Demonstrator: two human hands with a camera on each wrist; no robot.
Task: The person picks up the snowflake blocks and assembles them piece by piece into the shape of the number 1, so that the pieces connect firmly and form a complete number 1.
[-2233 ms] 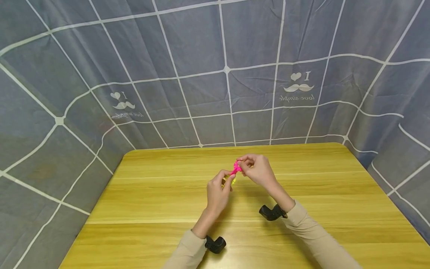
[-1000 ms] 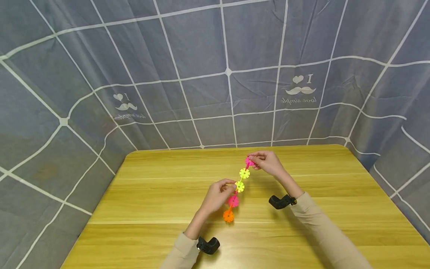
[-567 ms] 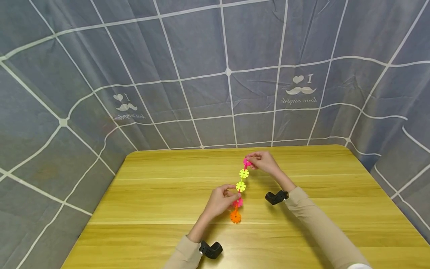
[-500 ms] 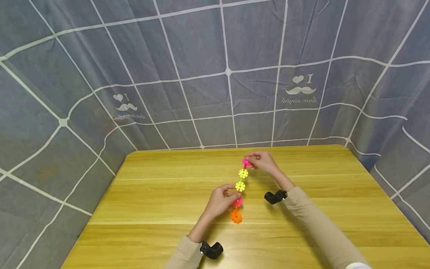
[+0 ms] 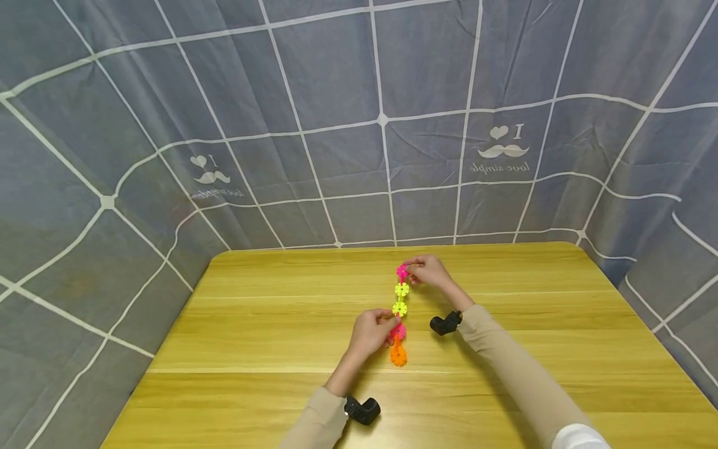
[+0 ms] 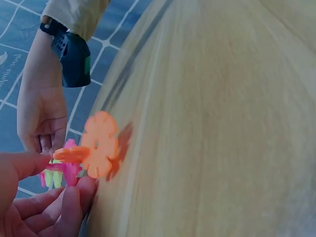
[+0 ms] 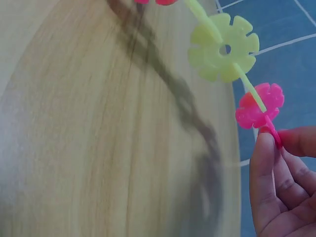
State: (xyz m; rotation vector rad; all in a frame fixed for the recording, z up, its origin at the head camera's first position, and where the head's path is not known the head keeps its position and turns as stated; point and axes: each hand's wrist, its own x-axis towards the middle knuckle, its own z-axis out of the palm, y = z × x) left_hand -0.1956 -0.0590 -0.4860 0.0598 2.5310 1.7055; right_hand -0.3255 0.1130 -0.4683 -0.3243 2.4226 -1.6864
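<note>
A chain of interlocking plastic snowflake discs runs from far to near over the table in the head view. Its far end is a pink disc (image 5: 402, 272), then come yellow discs (image 5: 401, 289), another pink disc (image 5: 399, 332) and an orange disc (image 5: 399, 356) at the near end. My right hand (image 5: 429, 271) pinches the far pink end between thumb and finger, plain in the right wrist view, where a yellow disc (image 7: 224, 48) hangs beside it. My left hand (image 5: 370, 332) holds the chain near the nearer pink disc; its fingers partly hide that piece. The orange disc (image 6: 100, 144) sticks out past the left fingers.
The wooden table (image 5: 252, 337) spreads out below both hands, and the chain casts a shadow on it. A grey curtain (image 5: 336, 156) with white lines stands behind its far edge. Black wrist cameras (image 5: 362, 411) sit on both forearms.
Both hands first worked close together on a pink piece; then the chain came into full view, stretched between them. Since then the right hand has moved left, and the chain now lies straighter from far to near.
</note>
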